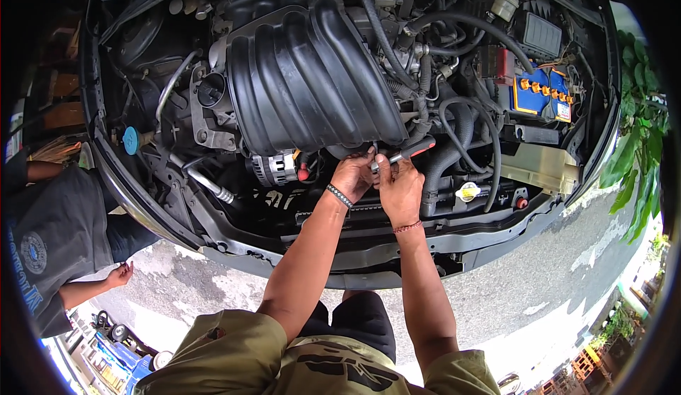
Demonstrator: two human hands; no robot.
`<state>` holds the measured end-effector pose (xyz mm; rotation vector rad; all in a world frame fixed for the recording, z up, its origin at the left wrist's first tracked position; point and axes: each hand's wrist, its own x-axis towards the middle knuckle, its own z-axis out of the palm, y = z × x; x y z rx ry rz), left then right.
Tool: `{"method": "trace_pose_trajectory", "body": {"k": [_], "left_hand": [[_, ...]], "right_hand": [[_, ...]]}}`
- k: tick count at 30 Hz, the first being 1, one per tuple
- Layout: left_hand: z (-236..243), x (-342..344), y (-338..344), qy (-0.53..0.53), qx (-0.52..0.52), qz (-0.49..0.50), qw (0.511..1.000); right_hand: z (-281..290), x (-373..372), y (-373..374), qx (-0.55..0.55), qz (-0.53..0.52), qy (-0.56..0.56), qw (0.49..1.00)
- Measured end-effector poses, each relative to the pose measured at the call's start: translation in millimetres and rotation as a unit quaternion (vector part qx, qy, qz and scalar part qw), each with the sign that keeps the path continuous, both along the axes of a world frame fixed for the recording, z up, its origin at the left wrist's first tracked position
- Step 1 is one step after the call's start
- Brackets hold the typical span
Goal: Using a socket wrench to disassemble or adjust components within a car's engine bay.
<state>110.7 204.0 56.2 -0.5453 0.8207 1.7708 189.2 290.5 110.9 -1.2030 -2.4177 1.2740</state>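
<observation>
- My right hand [401, 190] gripped the red-and-black-handled tool [421, 147], its long axis slanting away and rightward, just beside the ribbed black engine cover's [308, 83] front edge.
- My left hand [350, 179] curled by its near end (around what, I couldn't tell).

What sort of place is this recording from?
Probably outdoors, perhaps a driveway or roadside: an exposed car engine, patchy grey pavement in daylight and green leaves suggest it.

Red-and-black tool handle [416, 149], black engine cover [312, 83], blue battery [525, 102].
</observation>
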Motion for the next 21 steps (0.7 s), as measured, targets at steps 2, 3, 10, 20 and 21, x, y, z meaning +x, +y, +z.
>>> {"method": "trace_pose_trajectory", "body": {"k": [2,3,10,20,21], "left_hand": [[-1,4,2,0.054,0.016,-0.02,0.998],[-3,4,3,0.079,-0.052,-0.057,0.994],[-12,1,-1,0.055,-0.043,-0.013,0.997],[3,5,11,0.246,-0.252,-0.101,0.931],[4,5,9,0.151,-0.148,-0.022,0.977]], "right_hand": [[-4,1,1,-0.028,-0.03,0.004,0.999],[-4,2,2,-0.015,-0.023,0.017,0.999],[4,1,-4,-0.055,-0.029,0.018,0.998],[7,0,-4,0.059,0.034,-0.017,0.998],[8,0,-4,-0.017,-0.008,0.034,0.999]]}}
